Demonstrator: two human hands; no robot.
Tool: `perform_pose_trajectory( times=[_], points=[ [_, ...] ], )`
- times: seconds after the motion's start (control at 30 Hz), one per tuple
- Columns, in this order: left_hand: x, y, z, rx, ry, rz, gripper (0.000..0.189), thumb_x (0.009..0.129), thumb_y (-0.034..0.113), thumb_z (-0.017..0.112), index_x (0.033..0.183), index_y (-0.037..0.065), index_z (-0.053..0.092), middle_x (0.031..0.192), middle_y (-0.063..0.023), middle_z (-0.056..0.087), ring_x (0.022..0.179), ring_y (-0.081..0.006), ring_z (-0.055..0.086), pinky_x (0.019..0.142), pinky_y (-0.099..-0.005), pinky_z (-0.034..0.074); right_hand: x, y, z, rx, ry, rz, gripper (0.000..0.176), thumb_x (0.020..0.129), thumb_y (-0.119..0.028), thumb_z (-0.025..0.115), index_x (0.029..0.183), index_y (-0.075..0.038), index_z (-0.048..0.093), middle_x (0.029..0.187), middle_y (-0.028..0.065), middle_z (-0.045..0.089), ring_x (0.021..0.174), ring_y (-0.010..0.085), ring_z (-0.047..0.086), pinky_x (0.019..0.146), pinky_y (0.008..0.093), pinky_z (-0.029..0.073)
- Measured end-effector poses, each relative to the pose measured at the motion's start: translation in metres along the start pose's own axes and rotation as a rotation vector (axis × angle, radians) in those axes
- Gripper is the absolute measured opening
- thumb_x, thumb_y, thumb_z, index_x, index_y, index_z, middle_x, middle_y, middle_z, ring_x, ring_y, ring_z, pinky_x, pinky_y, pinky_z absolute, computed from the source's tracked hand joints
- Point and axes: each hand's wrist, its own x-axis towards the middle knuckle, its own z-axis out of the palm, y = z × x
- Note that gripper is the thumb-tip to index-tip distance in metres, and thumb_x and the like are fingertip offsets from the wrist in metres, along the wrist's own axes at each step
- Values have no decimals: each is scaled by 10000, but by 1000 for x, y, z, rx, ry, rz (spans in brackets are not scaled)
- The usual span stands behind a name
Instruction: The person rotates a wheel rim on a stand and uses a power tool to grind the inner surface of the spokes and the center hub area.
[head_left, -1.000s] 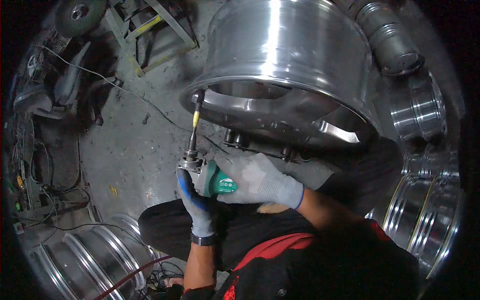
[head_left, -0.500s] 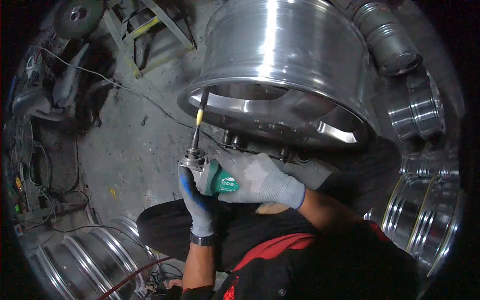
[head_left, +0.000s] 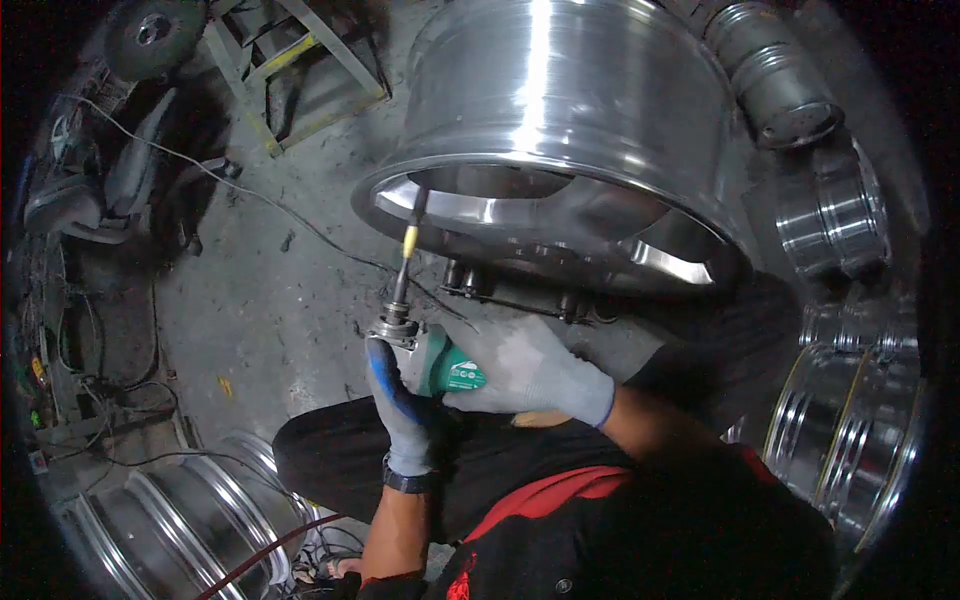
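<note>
Both gloved hands grip a green angle grinder (head_left: pixel 458 368) with a metal gear head. My left hand (head_left: pixel 402 410), in a grey and blue glove, is closed round the head end. My right hand (head_left: pixel 530 368) wraps the green body, its fingers partly hidden. From the head a long shaft (head_left: pixel 405 270) with a yellow band points up toward a large polished wheel rim (head_left: pixel 570 95). The shaft's dark tip overlaps the rim's front lip at the left, by one of the openings in the wheel face.
Under the wheel sits a dark roller stand (head_left: pixel 510 300). Metal wheels (head_left: pixel 845 420) are stacked at right, and more rims (head_left: pixel 190 520) lie at lower left. A metal frame (head_left: pixel 300 75) stands at upper left. A cable (head_left: pixel 270 203) crosses the concrete floor.
The grinder and both hands have shifted slightly right and down. The shaft's tip has moved a little right along the wheel's opening. Both hands keep their grip.
</note>
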Motion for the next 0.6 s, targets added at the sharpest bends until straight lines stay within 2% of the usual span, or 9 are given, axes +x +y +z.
perform_pose_trajectory(
  times=[0.03, 0.07, 0.13, 0.2, 0.3, 0.33, 0.4, 0.47, 0.6],
  points=[
    [-1, 0, 2, -16, -5, -49, 492, 1146, 448, 379, 1316, 52, 616, 1184, -82, 678, 1091, -189, 669, 946, -377, 558, -4, -1, -2, -2, -2, -3, 800, 782, -501, 818, 1352, -9, 548, 1180, 189, 719, 1003, 383, 745, 843, 515, 607],
    [-1, -1, 2, -32, -9, -99, 489, 1146, 443, 376, 1306, 50, 620, 1183, -80, 676, 1085, -184, 667, 944, -376, 556, -7, -2, -7, 8, -101, 70, 821, 789, -508, 812, 1372, 1, 538, 1192, 197, 717, 982, 385, 749, 821, 515, 611],
    [0, -6, -2, 49, -48, -47, 496, 1145, 449, 374, 1305, 51, 622, 1186, -81, 680, 1088, -190, 667, 966, -374, 546, -9, -4, -9, 17, -203, 140, 843, 796, -515, 806, 1393, 12, 528, 1204, 204, 715, 960, 387, 754, 800, 516, 616],
    [-1, -6, -3, -10, -38, -91, 476, 1139, 485, 404, 1303, 86, 604, 1188, -75, 666, 1085, -189, 672, 938, -366, 557, -9, -4, -7, 50, -251, 172, 896, 804, -535, 813, 1473, -32, 494, 1223, 227, 697, 1069, 394, 720, 877, 497, 601],
    [2, -4, -5, -1, 30, -66, 500, 1141, 477, 391, 1301, 64, 620, 1197, -86, 691, 1129, -203, 670, 993, -387, 539, 8, -11, -12, 41, -327, 186, 868, 803, -528, 814, 1434, -14, 514, 1224, 229, 693, 1090, 387, 714, 882, 497, 598],
    [5, -5, -8, 2, 28, -65, 500, 1141, 477, 391, 1301, 64, 620, 1197, -86, 691, 1129, -203, 670, 993, -387, 539, 11, -9, -9, 43, -323, 187, 868, 803, -528, 814, 1434, -14, 514, 1224, 229, 693, 1090, 387, 714, 882, 497, 598],
    [9, -8, -12, -102, 74, -44, 493, 1138, 481, 405, 1304, 68, 617, 1193, -90, 691, 1127, -212, 674, 987, -398, 545, 12, -2, -4, 54, -115, -9, 873, 798, -528, 818, 1431, -12, 512, 1248, 229, 684, 1119, 384, 705, 896, 498, 594],
    [9, -8, -14, -35, 51, 19, 493, 1133, 486, 418, 1313, 71, 615, 1194, -91, 693, 1124, -220, 677, 986, -405, 545, 14, -3, -6, 47, -139, 7, 871, 796, -528, 819, 1434, -18, 514, 1266, 231, 677, 1130, 385, 701, 904, 498, 593],
    [10, 1, -13, -112, 12, -53, 492, 1133, 481, 424, 1321, 67, 612, 1216, -90, 683, 1123, -215, 675, 986, -396, 547, 12, -6, -3, 84, -202, 112, 870, 798, -527, 819, 1446, -29, 520, 1309, 233, 664, 1147, 398, 695, 926, 497, 590]
  ],
)
